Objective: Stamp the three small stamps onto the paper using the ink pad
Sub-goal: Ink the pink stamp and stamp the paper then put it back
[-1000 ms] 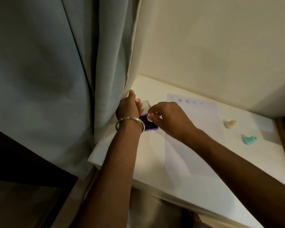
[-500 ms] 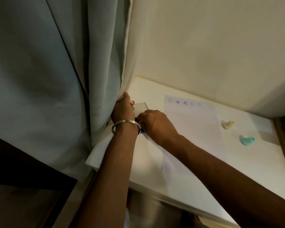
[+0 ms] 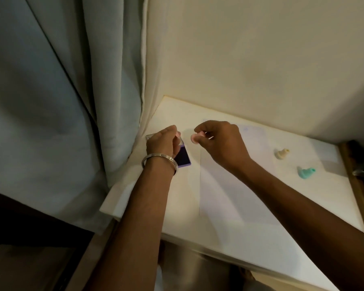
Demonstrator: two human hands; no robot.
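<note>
On the white table (image 3: 250, 244): ink pad (image 3: 182, 157), lid open, dark face showing, steadied by the left hand (image 3: 161, 143), whose fingers are closed on its far edge by the curtain (image 3: 76, 101). Right hand (image 3: 221, 141): fingers pinched on a small pink stamp (image 3: 194, 138), held in the air between pad and paper (image 3: 229, 192), apparently inked and bound for the sheet. Cream stamp (image 3: 281, 153) and teal stamp (image 3: 305, 172) lie well right of the paper; one faint mark shows near its top edge, the rest is hidden by the hand, so progress is uncertain.
</note>
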